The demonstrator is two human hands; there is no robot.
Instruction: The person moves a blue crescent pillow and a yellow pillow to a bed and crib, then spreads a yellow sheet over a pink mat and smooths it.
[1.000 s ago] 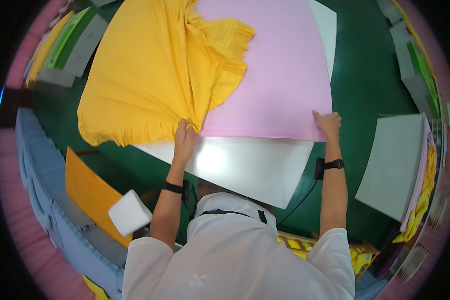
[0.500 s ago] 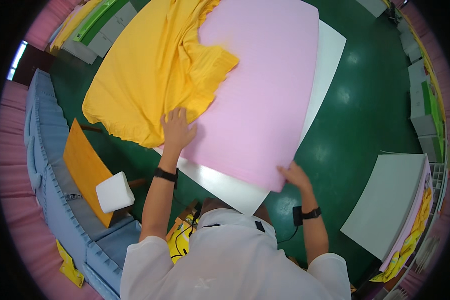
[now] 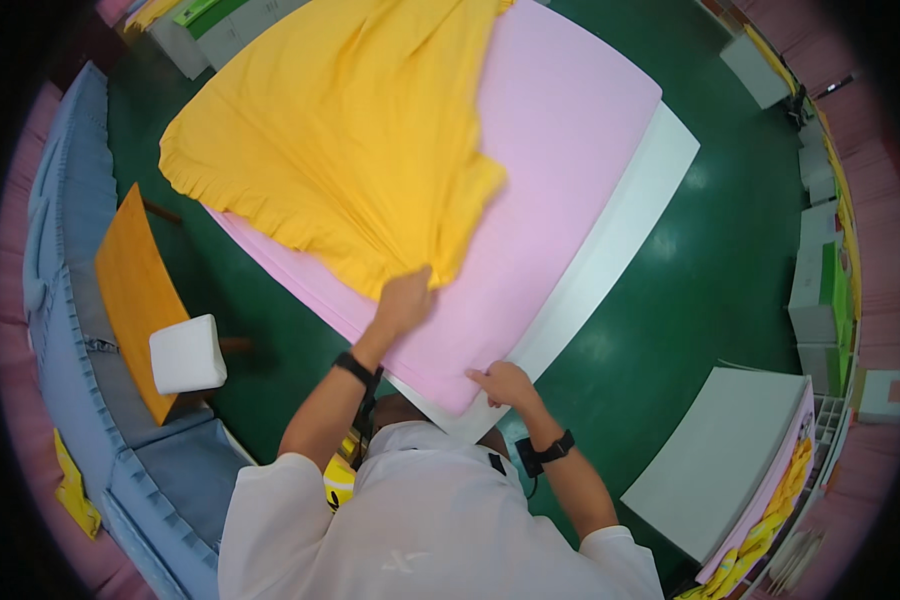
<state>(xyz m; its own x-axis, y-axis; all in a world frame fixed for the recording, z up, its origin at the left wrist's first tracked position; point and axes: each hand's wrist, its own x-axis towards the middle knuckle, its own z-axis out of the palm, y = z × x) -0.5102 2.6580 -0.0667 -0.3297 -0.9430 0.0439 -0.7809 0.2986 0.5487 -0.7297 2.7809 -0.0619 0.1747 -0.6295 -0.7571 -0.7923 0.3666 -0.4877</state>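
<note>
The yellow cloth lies spread over the upper centre and upper left of the frame, covering the far part of the pink sheet. Its near edge is gathered into a bunched, wrinkled corner just above the frame's centre. The left hand sits on that corner with the fingers closed around the gathered fabric, gripping it; the cloth fans outward and upward from the grip.

The pink sheet runs diagonally from the upper right down toward the lower centre. It rests on a white board, which shows as a pale strip along the sheet's right edge and at its near corner. The right hand is at that near corner, lower centre of the frame, fingers curled and pressing on the pink sheet's edge where it meets the white board; whether the fingers pinch the edge or only press on it cannot be told. Both wrists carry a dark band.

The stack lies over a green surface, which fills the right-centre of the frame. At the left, an orange panel stands at an angle, with a white block touching its lower end. Blue ribbed material runs down the left rim. At the lower right lies a grey-white board with pink and yellow sheets showing at its right edge. Grey boxes with green tops sit along the right rim and the upper left.
</note>
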